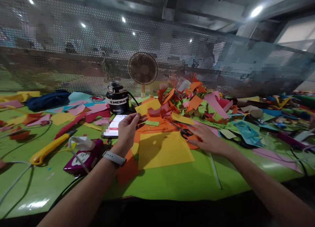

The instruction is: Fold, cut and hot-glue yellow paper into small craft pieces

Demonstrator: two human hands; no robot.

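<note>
Our left hand pinches the small yellow paper by its edge, seemingly leaving its face uncovered beyond the large yellow sheet, while our right hand spreads its fingers beside the scissors, perhaps keeping them handy.

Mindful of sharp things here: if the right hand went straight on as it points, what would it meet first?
The right hand would probably meet the black-handled scissors just ahead; depth is unclear, so its fingers may already touch them.
</note>
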